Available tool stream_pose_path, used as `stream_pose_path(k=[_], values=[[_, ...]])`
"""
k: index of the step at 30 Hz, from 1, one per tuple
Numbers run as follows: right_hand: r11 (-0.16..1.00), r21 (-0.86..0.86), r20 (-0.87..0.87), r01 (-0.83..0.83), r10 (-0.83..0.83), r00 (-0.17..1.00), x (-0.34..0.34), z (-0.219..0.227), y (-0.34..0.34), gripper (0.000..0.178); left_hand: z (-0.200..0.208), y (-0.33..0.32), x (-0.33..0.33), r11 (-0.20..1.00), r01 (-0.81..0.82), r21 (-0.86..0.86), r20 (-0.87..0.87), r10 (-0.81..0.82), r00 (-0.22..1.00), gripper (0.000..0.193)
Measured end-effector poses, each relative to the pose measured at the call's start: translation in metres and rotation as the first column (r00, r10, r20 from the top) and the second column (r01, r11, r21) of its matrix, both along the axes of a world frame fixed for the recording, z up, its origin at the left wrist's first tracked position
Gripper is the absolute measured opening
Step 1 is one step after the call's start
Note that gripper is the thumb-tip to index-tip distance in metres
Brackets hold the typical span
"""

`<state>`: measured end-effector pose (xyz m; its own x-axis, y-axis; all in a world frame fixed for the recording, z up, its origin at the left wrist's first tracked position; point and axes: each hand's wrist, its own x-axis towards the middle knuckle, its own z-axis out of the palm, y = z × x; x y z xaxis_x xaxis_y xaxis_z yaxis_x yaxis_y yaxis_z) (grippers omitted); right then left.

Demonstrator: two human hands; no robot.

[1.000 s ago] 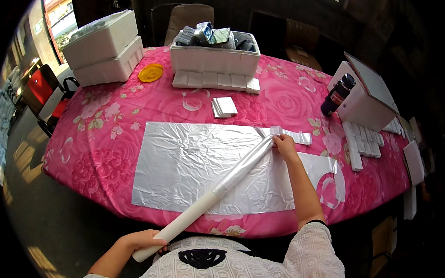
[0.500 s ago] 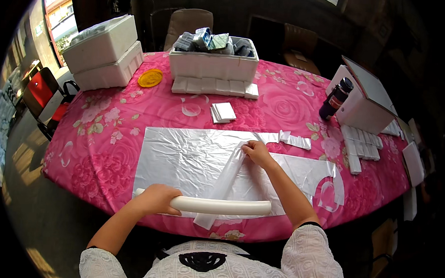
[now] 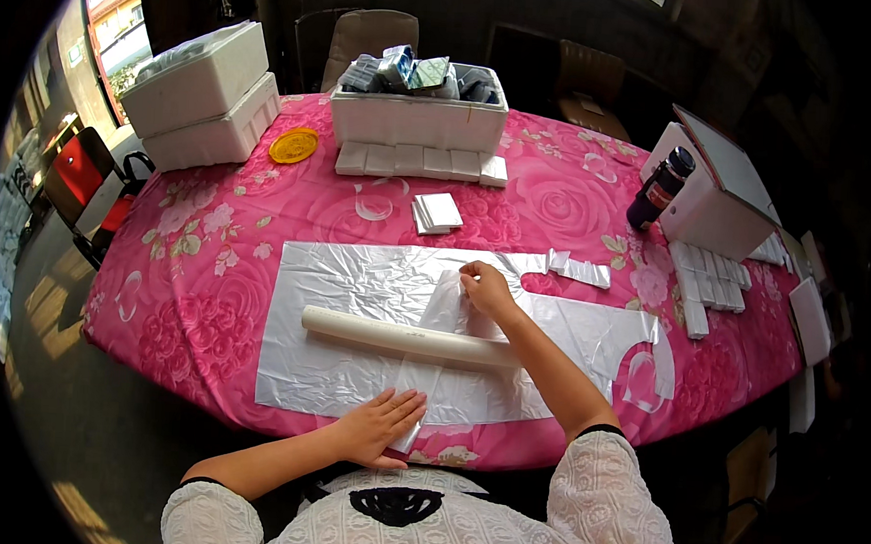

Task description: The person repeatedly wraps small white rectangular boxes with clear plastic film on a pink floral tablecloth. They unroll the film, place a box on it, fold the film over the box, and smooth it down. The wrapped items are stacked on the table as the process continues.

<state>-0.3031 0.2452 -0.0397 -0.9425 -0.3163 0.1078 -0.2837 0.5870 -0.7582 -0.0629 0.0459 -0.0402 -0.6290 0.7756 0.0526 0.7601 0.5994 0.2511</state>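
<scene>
A flat silvery-white plastic bag point(image 3: 348, 278) with cut-out handles lies spread on the table. Across it runs a folded strip of thin translucent plastic point(image 3: 442, 306), from its far edge to its near edge. A long white tube point(image 3: 394, 333) rests crosswise over this strip, touched by neither hand. My right hand point(image 3: 486, 290) pinches the strip's far end between thumb and fingers. At the near edge my left hand point(image 3: 382, 427) lies flat on the strip's other end, fingers stretched out.
Folded white packets point(image 3: 438, 214) lie beyond the bag, with more along the white foam box point(image 3: 418, 123). Foam boxes point(image 3: 205, 97) are stacked at the far left by a yellow lid point(image 3: 293, 146). On the right stand a dark bottle point(image 3: 661, 189) and another white box point(image 3: 721, 187).
My left hand has let go of the white tube, which now lies farther out on the bag, and has come down flat on the strip's near end. My right hand has shifted slightly left and away.
</scene>
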Motion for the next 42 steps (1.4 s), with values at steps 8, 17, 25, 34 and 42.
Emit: stream_pose_path(k=[8,17,25,34,42], values=[[0.888,0.372,-0.314,-0.272,0.396,0.863,0.126,0.034,0.005,0.043,0.001,0.007,0.010,0.999,-0.045,0.007,0.025,0.045,0.999,0.079],[0.898,0.409,-0.378,0.162,0.005,0.926,0.085,0.014,0.108,0.047,0.000,0.008,0.009,0.999,-0.016,0.042,-0.011,0.016,1.000,0.078],[0.918,0.240,-0.066,-0.315,0.339,0.938,0.139,0.047,0.107,0.046,0.001,0.035,0.026,0.982,-0.191,0.000,-0.006,0.191,0.982,0.074],[0.853,0.398,-0.247,-0.339,0.456,0.855,0.104,0.023,0.051,0.048,-0.019,0.055,0.037,0.960,-0.279,-0.005,-0.151,0.275,0.950,0.060],[0.918,0.349,-0.390,-0.187,0.324,0.862,0.006,0.015,0.014,0.042,-0.013,0.042,0.033,0.990,-0.111,0.083,-0.092,0.118,0.989,0.050]])
